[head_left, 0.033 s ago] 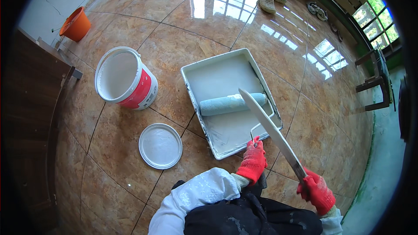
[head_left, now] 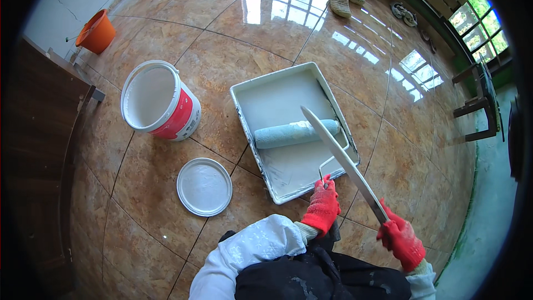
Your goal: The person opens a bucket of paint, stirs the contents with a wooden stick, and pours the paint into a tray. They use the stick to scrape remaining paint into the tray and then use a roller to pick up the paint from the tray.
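Note:
A paint roller (head_left: 288, 134) with a pale blue sleeve lies across the white paint tray (head_left: 254, 180), which holds white paint. My left hand (head_left: 321, 207), in a red glove, is closed around the roller's handle, just past the tray's near edge. To the right, my red-gloved right hand (head_left: 402, 241) grips a long flat blade-like tool (head_left: 345, 161). White paint coats most of it, greyer close to my fingers; its handle is hidden in my fist. The tip slants up and left over the roller, and I cannot tell whether they touch.
An open white paint bucket (head_left: 191, 118) with a red label stands left of the tray. Its round lid (head_left: 204, 187) lies nearby on the tiled floor. Farther off are an orange bucket (head_left: 96, 32) and several shoes (head_left: 340, 4). Dark furniture (head_left: 39, 150) flanks the left side.
The blade-like tool's tip has shifted slightly up and left, and my right hand has moved a little with it. The roller and my left hand stay put.

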Motion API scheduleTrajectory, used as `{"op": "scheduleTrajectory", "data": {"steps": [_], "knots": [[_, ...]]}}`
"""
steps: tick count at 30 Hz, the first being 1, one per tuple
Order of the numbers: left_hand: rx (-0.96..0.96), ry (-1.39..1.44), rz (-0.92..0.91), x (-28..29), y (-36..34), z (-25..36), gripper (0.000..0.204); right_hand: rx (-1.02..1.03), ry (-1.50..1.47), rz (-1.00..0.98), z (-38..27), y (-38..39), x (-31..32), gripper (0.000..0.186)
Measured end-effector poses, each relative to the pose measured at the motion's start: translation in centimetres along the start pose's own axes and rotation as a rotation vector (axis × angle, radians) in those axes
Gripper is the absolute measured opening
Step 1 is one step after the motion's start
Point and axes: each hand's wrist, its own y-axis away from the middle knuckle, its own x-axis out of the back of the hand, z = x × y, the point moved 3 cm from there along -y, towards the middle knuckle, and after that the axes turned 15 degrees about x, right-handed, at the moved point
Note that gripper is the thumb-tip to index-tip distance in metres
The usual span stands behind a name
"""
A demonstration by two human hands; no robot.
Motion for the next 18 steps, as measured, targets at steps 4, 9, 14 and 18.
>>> {"op": "scheduleTrajectory", "data": {"steps": [4,9,14,18], "knots": [[-0.010,0.000,-0.010,-0.3,0.6,-0.2,0.039,0.636,0.613,0.123,-0.7,-6.1,-3.3,0.063],[0.009,-0.037,0.019,0.1,-0.1,-0.4,0.039,0.686,0.900,0.108,-1.3,-8.2,-5.6,0.059],[0.008,-0.064,0.040,0.2,-0.5,-0.2,0.035,0.549,0.906,0.112,-1.6,-2.0,-1.6,0.060],[-0.083,0.041,-0.006,0.2,-0.1,2.1,0.034,0.547,0.679,0.193,-0.4,-0.7,1.3,0.058]]}}
